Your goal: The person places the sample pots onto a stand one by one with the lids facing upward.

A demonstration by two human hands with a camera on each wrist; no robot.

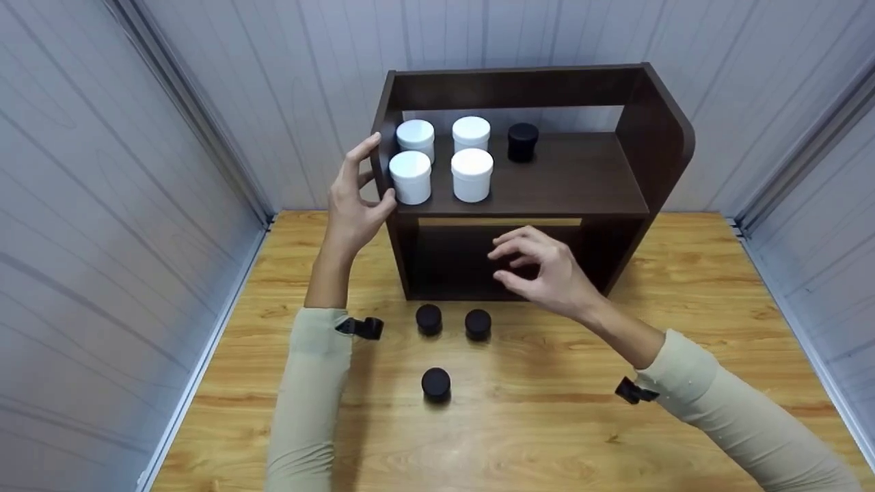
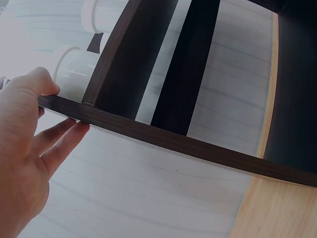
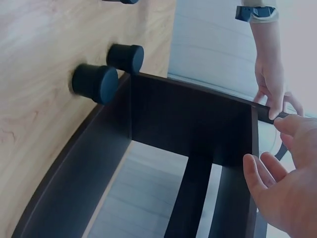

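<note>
A dark brown two-level shelf [image 1: 567, 184] stands against the back wall. My left hand [image 1: 352, 205] pinches the front edge of its left side panel [image 2: 163, 139], thumb on the inner side and fingers outside. Just inside that panel is a white lidded jar [image 1: 410, 179], with another white jar [image 1: 415, 133] behind it. Two more white jars, one in front [image 1: 472, 176] and one at the back [image 1: 471, 130], form a second column. A small black jar [image 1: 523, 142] sits to their right. Before the lower compartment hovers my right hand [image 1: 547, 270], holding nothing, its fingers loosely bent and thumb apart.
Three small black jars stand on the wooden table: one [image 1: 429, 319] and another [image 1: 478, 324] close to the shelf's front, a third [image 1: 436, 385] nearer me. Pale panelled walls [image 1: 137, 205] enclose the left, back and right.
</note>
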